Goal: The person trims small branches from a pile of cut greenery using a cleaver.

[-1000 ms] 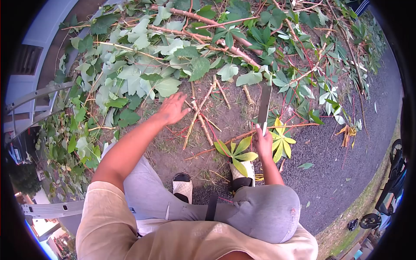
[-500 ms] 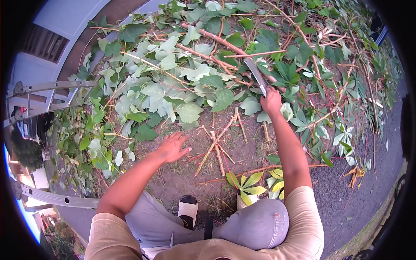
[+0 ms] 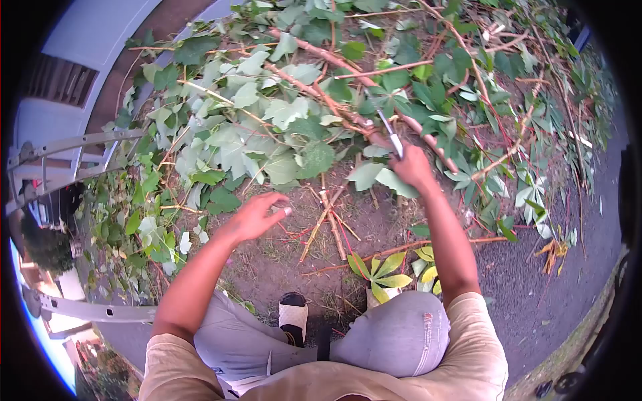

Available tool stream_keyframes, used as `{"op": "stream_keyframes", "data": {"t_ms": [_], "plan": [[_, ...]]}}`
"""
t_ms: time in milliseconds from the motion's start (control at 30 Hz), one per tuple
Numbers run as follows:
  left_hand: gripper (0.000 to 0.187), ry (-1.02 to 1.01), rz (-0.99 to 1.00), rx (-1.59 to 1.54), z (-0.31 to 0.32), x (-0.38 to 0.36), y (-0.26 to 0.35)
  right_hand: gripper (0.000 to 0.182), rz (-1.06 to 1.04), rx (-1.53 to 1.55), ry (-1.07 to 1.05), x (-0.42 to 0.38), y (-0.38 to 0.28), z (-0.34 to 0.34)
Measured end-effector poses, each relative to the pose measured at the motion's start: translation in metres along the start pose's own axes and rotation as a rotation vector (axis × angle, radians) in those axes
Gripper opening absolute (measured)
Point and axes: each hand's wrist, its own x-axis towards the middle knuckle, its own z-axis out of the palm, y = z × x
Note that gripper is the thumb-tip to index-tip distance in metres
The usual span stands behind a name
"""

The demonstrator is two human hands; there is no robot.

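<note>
My right hand (image 3: 414,167) is closed around the handle of a long-bladed knife (image 3: 395,143), whose blade points up and left into the cut branches. The blade lies over a thick reddish-brown branch (image 3: 376,136) near its cut end. Just right of it runs another thick branch (image 3: 423,136). My left hand (image 3: 258,217) holds nothing, its fingers loosely bent and the thumb apart, over bare soil below the large lobed leaves (image 3: 281,167). Between my hands, several short cut sticks (image 3: 330,224) lie crossed on the ground.
A metal ladder (image 3: 100,309) reaches in from the left. Leafy cuttings (image 3: 495,167) spread across the far side and right. Asphalt (image 3: 555,307) borders the soil at right. A yellow-green leaf cluster (image 3: 380,273) lies close to my knee (image 3: 401,334).
My right hand has moved slightly left and down with the knife, its blade now over a different branch. My left hand has drawn slightly left, fingers more bent.
</note>
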Motion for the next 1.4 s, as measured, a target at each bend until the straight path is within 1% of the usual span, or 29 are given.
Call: {"op": "stream_keyframes", "data": {"t_ms": [33, 100, 167, 200, 233, 267, 333, 367, 433, 467, 500, 533, 567, 633, 767, 833, 900, 933, 967, 1000, 1033, 1067, 1167, 1200, 1233, 1267, 1300, 1367, 1400], "plan": [[0.05, -0.036, 0.031, 0.005, -0.003, 0.006, 0.012, 0.037, -0.007, 0.014, 0.011, -0.019, -0.005, 0.005], [0.041, 0.105, 0.139, 0.021, -0.012, 0.014, 0.026, 0.032, -0.003, 0.073, -0.038, -0.055, -0.023, 0.015], [0.042, 0.12, 0.186, 0.106, -0.015, 0.03, 0.031, 0.027, 0.005, 0.24, -0.069, -0.094, -0.048, 0.019], [0.044, 0.193, 0.22, 0.226, -0.015, 0.046, 0.021, 0.025, -0.043, 0.38, -0.045, -0.112, -0.055, 0.027], [0.046, 0.266, 0.255, 0.346, -0.014, 0.062, 0.012, 0.025, -0.038, 0.388, -0.094, -0.125, -0.062, 0.028], [0.046, 0.263, 0.264, 0.35, -0.015, 0.081, 0.002, 0.025, -0.071, 0.398, -0.063, -0.138, -0.07, 0.03], [0.056, 0.48, 0.182, 0.509, -0.02, 0.115, -0.012, 0.025, -0.105, 0.409, -0.027, -0.157, -0.076, 0.035], [0.056, 0.476, 0.184, 0.51, -0.023, 0.123, -0.009, 0.029, -0.048, 0.428, -0.038, -0.165, -0.077, 0.04], [0.065, 0.494, 0.35, 0.721, -0.022, 0.143, 0.001, 0.034, 0.006, 0.446, -0.049, -0.167, -0.075, 0.05], [0.065, 0.488, 0.341, 0.718, -0.017, 0.152, 0.002, 0.038, 0.057, 0.53, -0.03, -0.17, -0.073, 0.059], [0.069, 0.402, 0.429, 0.81, -0.012, 0.164, 0.005, 0.042, 0.101, 0.608, -0.009, -0.169, -0.072, 0.065], [0.072, 0.315, 0.513, 0.897, -0.007, 0.176, 0.005, 0.051, 0.228, 0.611, -0.115, -0.166, -0.071, 0.058], [0.072, 0.324, 0.501, 0.893, -0.002, 0.187, 0.002, 0.047, 0.291, 0.542, -0.138, -0.162, -0.074, 0.045], [0.075, 0.07, 0.401, 0.716, 0.007, 0.206, -0.002, 0.046, 0.172, 0.715, 0.106, -0.155, -0.048, 0.054], [0.076, -0.042, 0.352, 0.859, 0.004, 0.233, 0.007, 0.039, 0.224, 0.241, 0.273, -0.13, -0.009, -0.007], [0.077, -0.103, 0.437, 0.862, -0.009, 0.227, 0.011, 0.039, 0.078, 0.066, 0.398, -0.102, 0.026, -0.021], [0.082, -0.134, 0.456, 0.902, -0.022, 0.219, 0.018, 0.041, 0.024, -0.036, 0.361, -0.07, 0.051, -0.03], [0.089, -0.213, 0.474, 0.989, -0.029, 0.214, 0.023, 0.042, -0.063, -0.041, 0.42, -0.052, 0.076, -0.021], [0.096, -0.288, 0.489, 1.08, -0.038, 0.21, 0.027, 0.042, -0.072, -0.035, 0.43, -0.045, 0.083, -0.019], [0.09, -0.263, 0.593, 1.001, -0.048, 0.199, 0.023, 0.042, -0.069, -0.034, 0.358, -0.037, 0.087, -0.017], [0.09, -0.26, 0.582, 1.013, -0.059, 0.188, 0.023, 0.041, -0.064, -0.03, 0.283, -0.03, 0.088, -0.013], [0.089, -0.262, 0.588, 0.975, -0.069, 0.175, 0.024, 0.041, 0.031, 0.024, 0.183, -0.027, 0.091, -0.004], [0.081, -0.185, 0.627, 0.948, -0.107, 0.134, 0.021, 0.04, -0.029, -0.016, 0.266, -0.026, 0.098, 0.02], [0.076, -0.211, 0.622, 0.959, -0.118, 0.121, 0.023, 0.039, -0.095, -0.027, 0.339, -0.024, 0.101, 0.026], [0.071, -0.239, 0.617, 0.966, -0.126, 0.107, 0.02, 0.039, -0.107, -0.018, 0.331, -0.025, 0.098, 0.03], [0.058, -0.202, 0.678, 0.954, -0.135, 0.095, 0.009, 0.039, -0.047, 0.037, 0.327, -0.026, 0.096, 0.03], [0.058, -0.193, 0.676, 0.964, -0.143, 0.084, 0.002, 0.039, 0.013, 0.089, 0.331, -0.025, 0.095, 0.024], [0.059, -0.206, 0.56, 0.96, -0.154, 0.059, -0.013, 0.041, 0.044, 0.1, 0.309, -0.039, 0.072, 0.002], [0.053, -0.154, 0.589, 0.923, -0.158, 0.043, -0.019, 0.041, 0.04, 0.087, 0.308, -0.045, 0.062, -0.005]]}}
